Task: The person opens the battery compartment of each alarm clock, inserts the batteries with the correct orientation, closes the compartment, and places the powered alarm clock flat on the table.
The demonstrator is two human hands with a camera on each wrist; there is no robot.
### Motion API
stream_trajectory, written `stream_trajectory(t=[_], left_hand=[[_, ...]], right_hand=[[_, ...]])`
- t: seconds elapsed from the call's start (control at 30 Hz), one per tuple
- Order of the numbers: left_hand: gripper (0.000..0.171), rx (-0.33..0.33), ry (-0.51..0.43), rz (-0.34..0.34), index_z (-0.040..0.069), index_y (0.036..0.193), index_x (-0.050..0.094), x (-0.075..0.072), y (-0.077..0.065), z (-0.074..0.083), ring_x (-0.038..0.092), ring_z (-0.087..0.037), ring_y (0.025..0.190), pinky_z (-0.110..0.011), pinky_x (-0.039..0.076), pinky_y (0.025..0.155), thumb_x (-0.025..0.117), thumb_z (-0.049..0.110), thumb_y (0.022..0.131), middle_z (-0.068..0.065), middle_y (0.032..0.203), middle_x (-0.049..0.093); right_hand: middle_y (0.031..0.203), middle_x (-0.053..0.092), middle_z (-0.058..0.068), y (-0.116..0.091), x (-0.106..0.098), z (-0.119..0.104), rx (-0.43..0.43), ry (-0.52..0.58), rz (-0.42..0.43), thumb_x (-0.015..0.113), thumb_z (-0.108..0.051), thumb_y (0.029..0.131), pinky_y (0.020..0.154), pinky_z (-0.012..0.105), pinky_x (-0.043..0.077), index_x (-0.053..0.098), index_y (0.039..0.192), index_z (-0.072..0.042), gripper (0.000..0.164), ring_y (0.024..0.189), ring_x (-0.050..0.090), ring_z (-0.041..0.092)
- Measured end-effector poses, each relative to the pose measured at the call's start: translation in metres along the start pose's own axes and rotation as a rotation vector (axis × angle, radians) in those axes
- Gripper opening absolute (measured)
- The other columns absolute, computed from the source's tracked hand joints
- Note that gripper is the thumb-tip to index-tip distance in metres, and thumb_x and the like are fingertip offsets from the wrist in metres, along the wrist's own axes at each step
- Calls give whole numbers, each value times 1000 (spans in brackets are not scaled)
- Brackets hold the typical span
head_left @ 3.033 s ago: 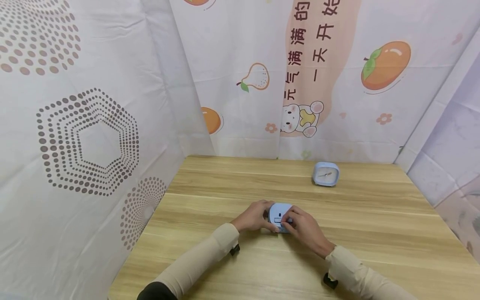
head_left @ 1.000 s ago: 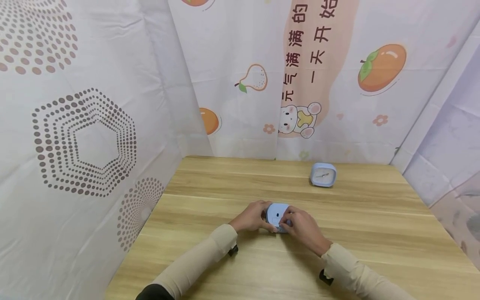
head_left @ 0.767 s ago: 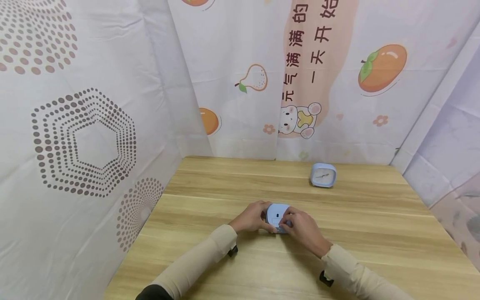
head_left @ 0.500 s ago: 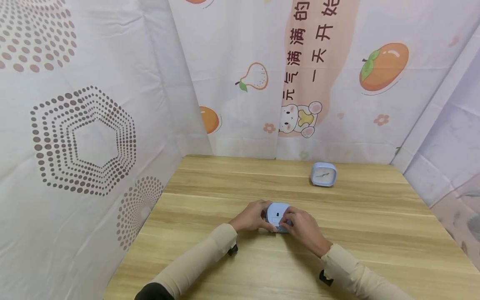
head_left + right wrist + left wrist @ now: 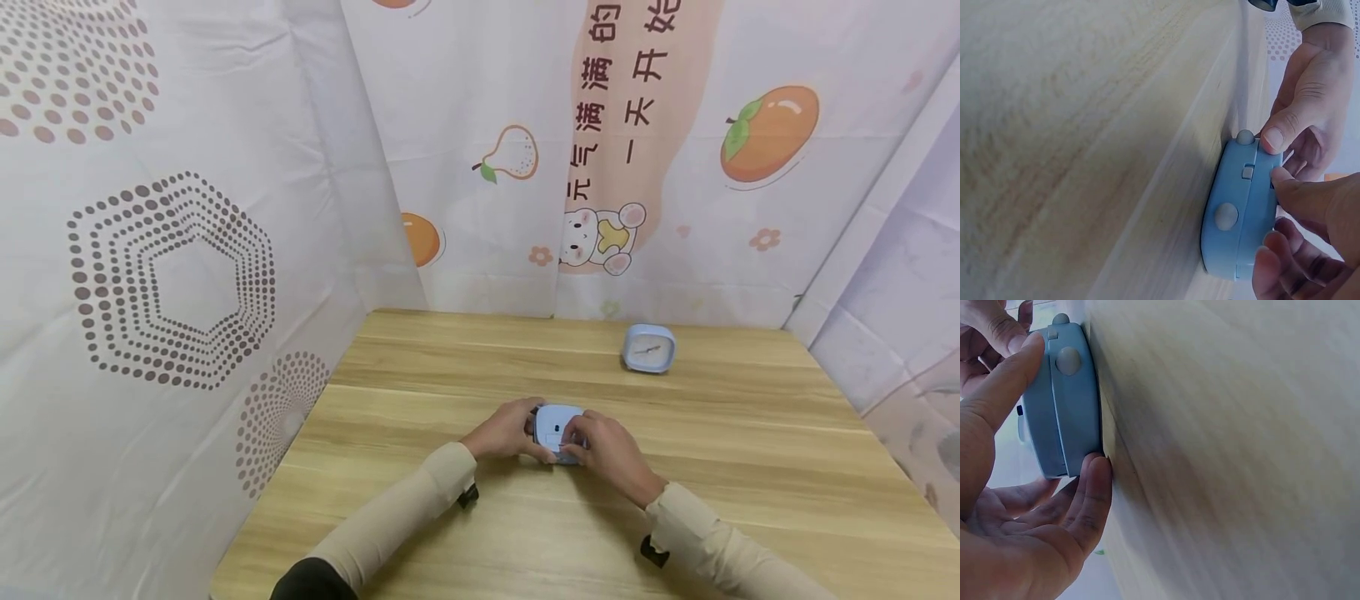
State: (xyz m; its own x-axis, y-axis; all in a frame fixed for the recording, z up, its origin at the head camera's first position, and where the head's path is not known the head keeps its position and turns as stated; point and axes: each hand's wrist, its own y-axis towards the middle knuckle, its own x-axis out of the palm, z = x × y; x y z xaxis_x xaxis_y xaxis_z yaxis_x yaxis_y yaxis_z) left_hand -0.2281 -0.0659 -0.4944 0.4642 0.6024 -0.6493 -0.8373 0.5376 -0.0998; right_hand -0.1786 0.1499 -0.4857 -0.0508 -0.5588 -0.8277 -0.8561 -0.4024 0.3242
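A light-blue alarm clock (image 5: pixel 555 415) lies face down on the table, its back and a rectangular battery cover (image 5: pixel 552 439) uppermost. My left hand (image 5: pixel 510 430) grips it from the left, thumb at the near edge and fingers round the far side. Over the right part of the back, my right hand (image 5: pixel 611 454) has curled fingers, with thumb and forefinger together beside the cover. In the right wrist view, the right thumb (image 5: pixel 1300 194) presses at the edge of the clock's back. Rounded pale feet (image 5: pixel 1068 360) stick out of its near side. The right fingertips are partly hidden.
A second light-blue alarm clock (image 5: pixel 649 349) stands upright at the back right, its white dial facing me. The wood-grain table (image 5: pixel 420 358) ends at printed curtains (image 5: pixel 480 275) behind and on both sides.
Three seconds ago a dark outline framed the battery compartment; now its cover looks pale and flush. The right fingers shift slightly at the clock's back, while the left hand keeps its grip.
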Motion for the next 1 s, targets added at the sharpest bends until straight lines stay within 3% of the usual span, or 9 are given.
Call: stream_trajectory(t=[0.13, 0.27, 0.37, 0.5, 0.67, 0.83, 1.0], left_hand=[[93, -44, -73, -39, 10, 151, 45, -4, 0, 0, 61, -11, 106, -30, 52, 91, 94, 33, 76, -1, 123, 63], [69, -116, -268, -41, 10, 147, 52, -9, 1, -1, 60, -19, 115, -39, 52, 96, 83, 33, 89, -6, 133, 59], [52, -157, -384, -24, 8, 139, 59, -11, 4, -2, 63, -23, 108, -40, 55, 90, 75, 34, 97, -9, 129, 60], [44, -199, -490, -10, 5, 133, 61, -12, 5, -2, 65, -22, 100, -39, 57, 86, 71, 30, 99, -10, 122, 61], [35, -228, -560, 36, 1, 125, 64, -16, 4, 2, 66, -21, 100, -38, 58, 87, 71, 24, 100, -12, 118, 65], [27, -284, -590, 95, 2, 119, 66, -16, 4, 2, 68, -19, 87, -29, 55, 75, 74, 15, 97, -10, 107, 68], [28, -316, -628, 108, 2, 120, 66, -11, 3, -2, 67, -17, 84, -25, 51, 68, 75, 14, 96, -10, 105, 69]], right_hand=[[84, 60, -2, -1, 1, 1, 34, -11, 6, 90, -13, 78, 62, 27, 47, 70, 88, -13, 23, 72, 57, 9], [88, 58, 3, -1, 0, 2, 50, -38, 21, 91, -16, 78, 64, 31, 47, 70, 92, -11, 26, 73, 52, 12], [89, 57, 4, -2, -1, 3, 60, -51, 21, 91, -17, 78, 64, 32, 47, 70, 92, -11, 26, 73, 50, 12], [92, 58, 3, -2, -3, 4, 77, -54, 11, 91, -18, 78, 65, 32, 47, 71, 88, -12, 24, 73, 51, 12], [100, 62, 6, -3, -7, 6, 63, -42, 20, 91, -16, 79, 66, 32, 49, 71, 87, -12, 22, 75, 55, 12], [101, 64, 7, -5, -10, 13, 34, 13, 57, 91, -9, 76, 64, 27, 50, 71, 87, -10, 23, 71, 58, 11], [97, 66, 7, -7, -12, 18, 23, 65, 64, 90, -5, 76, 66, 28, 53, 70, 90, -8, 24, 73, 63, 14]])
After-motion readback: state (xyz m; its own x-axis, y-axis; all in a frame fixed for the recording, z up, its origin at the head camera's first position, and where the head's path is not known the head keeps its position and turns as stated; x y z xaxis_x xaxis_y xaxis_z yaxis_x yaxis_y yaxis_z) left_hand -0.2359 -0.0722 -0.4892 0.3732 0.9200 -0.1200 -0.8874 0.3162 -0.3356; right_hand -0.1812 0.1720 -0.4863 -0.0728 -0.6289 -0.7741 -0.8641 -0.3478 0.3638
